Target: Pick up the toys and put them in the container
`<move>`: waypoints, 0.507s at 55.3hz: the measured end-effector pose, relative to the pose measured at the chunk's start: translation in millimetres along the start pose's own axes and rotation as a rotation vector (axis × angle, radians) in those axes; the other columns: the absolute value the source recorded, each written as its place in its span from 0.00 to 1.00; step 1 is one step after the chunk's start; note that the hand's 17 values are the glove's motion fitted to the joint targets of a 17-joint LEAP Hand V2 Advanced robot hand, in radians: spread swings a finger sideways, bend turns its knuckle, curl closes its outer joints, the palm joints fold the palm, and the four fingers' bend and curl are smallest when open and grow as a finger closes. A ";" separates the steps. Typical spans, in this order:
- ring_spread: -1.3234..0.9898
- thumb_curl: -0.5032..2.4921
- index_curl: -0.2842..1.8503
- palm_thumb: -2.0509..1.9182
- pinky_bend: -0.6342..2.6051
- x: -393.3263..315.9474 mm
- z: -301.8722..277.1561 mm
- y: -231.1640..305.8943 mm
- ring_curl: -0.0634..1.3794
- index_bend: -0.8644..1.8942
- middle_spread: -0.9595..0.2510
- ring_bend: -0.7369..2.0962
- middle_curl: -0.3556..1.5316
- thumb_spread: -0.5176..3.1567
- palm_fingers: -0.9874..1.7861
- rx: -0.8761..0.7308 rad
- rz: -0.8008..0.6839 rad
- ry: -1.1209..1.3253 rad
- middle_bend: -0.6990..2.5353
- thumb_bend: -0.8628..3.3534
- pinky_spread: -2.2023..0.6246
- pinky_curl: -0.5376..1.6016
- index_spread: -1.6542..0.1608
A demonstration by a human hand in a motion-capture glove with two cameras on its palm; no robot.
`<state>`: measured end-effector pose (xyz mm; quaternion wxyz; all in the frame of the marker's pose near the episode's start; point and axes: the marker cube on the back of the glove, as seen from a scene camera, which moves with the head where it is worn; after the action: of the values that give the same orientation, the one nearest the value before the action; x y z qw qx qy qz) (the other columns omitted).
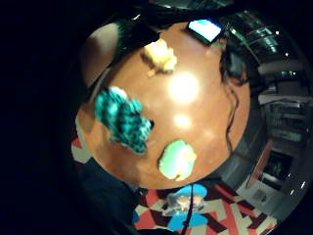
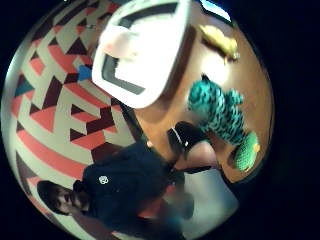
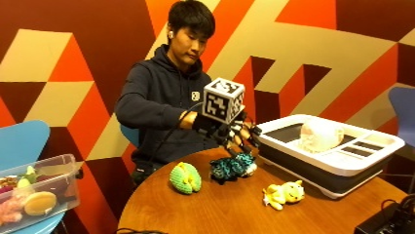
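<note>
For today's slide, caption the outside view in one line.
Gloved hand hovers above teal toy on round table.

Three toys [image 3: 231,168] beside container [image 3: 332,156]

Bare tabletop [image 3: 214,209] before 3 toys [image 3: 231,167]

no readable text or labels
</note>
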<state>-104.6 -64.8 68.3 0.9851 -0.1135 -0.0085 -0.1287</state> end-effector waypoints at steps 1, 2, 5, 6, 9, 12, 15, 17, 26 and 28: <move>0.57 0.31 0.26 0.61 0.44 3.6 6.7 -1.1 0.24 0.32 0.80 0.33 0.37 0.47 0.28 -0.015 0.012 -0.003 0.27 0.20 0.79 0.41 0.79; 0.57 0.31 0.26 0.61 0.44 7.0 12.5 -2.6 0.24 0.32 0.80 0.33 0.37 0.47 0.28 -0.028 0.023 -0.006 0.27 0.20 0.79 0.41 0.79; 0.57 0.30 0.24 0.60 0.45 12.5 30.5 -6.6 0.25 0.32 0.81 0.33 0.37 0.47 0.28 -0.063 0.046 -0.015 0.27 0.20 0.79 0.41 0.79; 0.57 0.30 0.24 0.60 0.46 10.6 39.0 -6.3 0.25 0.32 0.81 0.34 0.37 0.47 0.29 -0.074 0.043 -0.012 0.26 0.20 0.79 0.41 0.79; 0.57 0.30 0.23 0.60 0.48 1.8 64.6 -4.2 0.26 0.32 0.80 0.35 0.36 0.47 0.30 -0.094 0.020 0.010 0.26 0.20 0.79 0.42 0.79; 0.57 0.30 0.22 0.60 0.50 -2.0 80.8 -5.2 0.28 0.32 0.80 0.38 0.36 0.47 0.33 -0.083 0.006 0.045 0.26 0.20 0.79 0.43 0.78; 0.57 0.29 0.20 0.60 0.51 -3.9 89.0 -7.6 0.32 0.31 0.80 0.46 0.36 0.47 0.38 -0.031 0.000 0.068 0.27 0.20 0.79 0.43 0.78; 0.55 0.29 0.18 0.60 0.53 -3.9 91.6 -9.5 0.34 0.29 0.80 0.53 0.36 0.47 0.42 0.015 -0.008 0.078 0.28 0.20 0.77 0.43 0.77; 0.48 0.30 0.12 0.64 0.56 -4.1 91.7 -15.1 0.43 0.29 0.75 0.73 0.46 0.50 0.66 0.095 -0.072 0.051 0.47 0.22 0.68 0.44 0.79; 0.47 0.30 0.12 0.64 0.56 -5.2 89.6 -14.2 0.44 0.30 0.74 0.73 0.47 0.51 0.66 0.087 -0.077 0.041 0.49 0.23 0.67 0.44 0.80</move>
<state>-112.1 -56.6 158.5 0.9834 -0.0677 0.0018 -0.1683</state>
